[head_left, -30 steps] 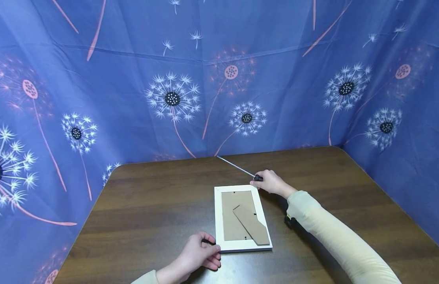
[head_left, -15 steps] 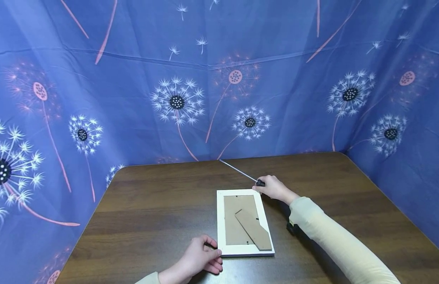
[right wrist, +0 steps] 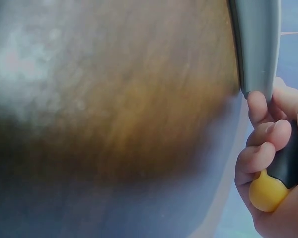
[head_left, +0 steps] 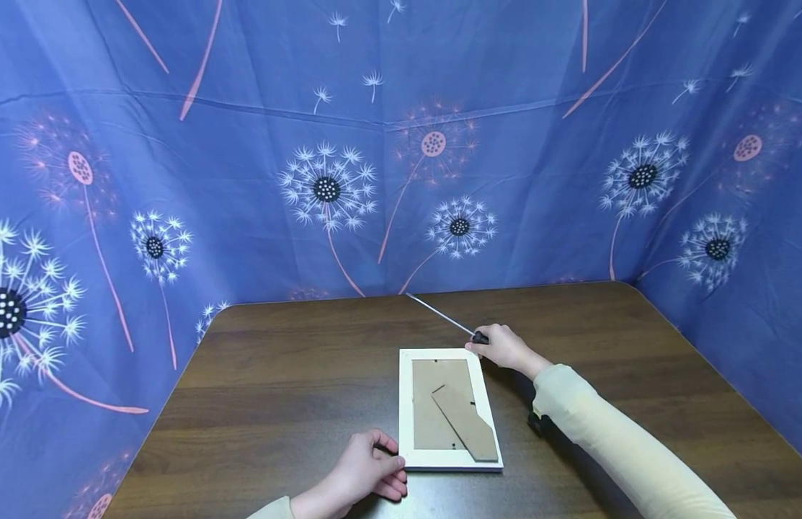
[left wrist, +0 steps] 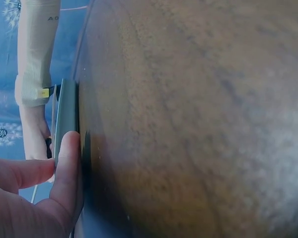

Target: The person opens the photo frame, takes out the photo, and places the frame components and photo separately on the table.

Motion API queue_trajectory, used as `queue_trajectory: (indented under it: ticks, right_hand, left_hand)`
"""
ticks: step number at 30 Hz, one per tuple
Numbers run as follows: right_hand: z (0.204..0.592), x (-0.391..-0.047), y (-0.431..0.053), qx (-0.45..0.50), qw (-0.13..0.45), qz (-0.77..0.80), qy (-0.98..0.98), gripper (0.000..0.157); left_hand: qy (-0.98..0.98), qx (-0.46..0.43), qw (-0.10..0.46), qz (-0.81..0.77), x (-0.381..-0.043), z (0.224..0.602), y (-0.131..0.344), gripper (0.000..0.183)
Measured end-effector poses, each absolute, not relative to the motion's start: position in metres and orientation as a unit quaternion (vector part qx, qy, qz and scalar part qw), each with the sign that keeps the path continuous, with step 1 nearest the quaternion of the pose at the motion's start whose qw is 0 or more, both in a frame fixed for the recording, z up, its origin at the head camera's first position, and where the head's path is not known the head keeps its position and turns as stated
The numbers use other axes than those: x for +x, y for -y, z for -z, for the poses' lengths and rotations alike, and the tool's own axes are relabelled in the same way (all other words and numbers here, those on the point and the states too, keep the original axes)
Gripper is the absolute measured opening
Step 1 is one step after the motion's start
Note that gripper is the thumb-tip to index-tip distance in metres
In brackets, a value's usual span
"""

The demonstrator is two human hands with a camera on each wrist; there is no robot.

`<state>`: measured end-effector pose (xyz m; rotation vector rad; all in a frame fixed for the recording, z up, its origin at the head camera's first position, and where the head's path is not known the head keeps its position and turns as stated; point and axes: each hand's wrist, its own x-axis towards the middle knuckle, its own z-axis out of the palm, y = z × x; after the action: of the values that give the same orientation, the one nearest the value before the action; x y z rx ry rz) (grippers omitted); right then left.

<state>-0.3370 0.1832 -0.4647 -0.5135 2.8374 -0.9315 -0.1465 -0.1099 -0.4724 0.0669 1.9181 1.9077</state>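
Note:
A white picture frame point(head_left: 406, 404) lies back side up on the table, its brown backing board point(head_left: 426, 418) and slanted easel stand point(head_left: 468, 429) showing. At its near left corner my left hand point(head_left: 358, 465) pinches the edge, thumb on top and a finger along the side, as the left wrist view confirms. My right hand point(head_left: 504, 349) is at the far right corner, thumb and index fingertip against it. The other fingers curl round the black and yellow handle point(right wrist: 288, 158) of a screwdriver, whose long shaft point(head_left: 439, 313) points to the far left.
The brown wooden table point(head_left: 277, 375) ends at a blue curtain point(head_left: 245, 216) with dandelion prints, which stands behind and at both sides. A dark strap piece point(head_left: 537, 422) sits under the right sleeve point(head_left: 608, 425).
The head view has tilted a little, so the whole scene sits slightly lower and further right. Both hands keep their places on the picture frame, and the screwdriver stays in the right hand.

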Motion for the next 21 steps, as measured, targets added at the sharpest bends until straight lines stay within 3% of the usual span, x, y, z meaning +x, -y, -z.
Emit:
queue_trajectory:
  ticks: [21]
  right_hand:
    - [0.465, -0.326, -0.194, -0.158, 0.046, 0.311, -0.936, 0.016]
  left_hand:
    - [-0.702, 0.037, 0.212, -0.679, -0.151, 0.469, 0.114, 0.017]
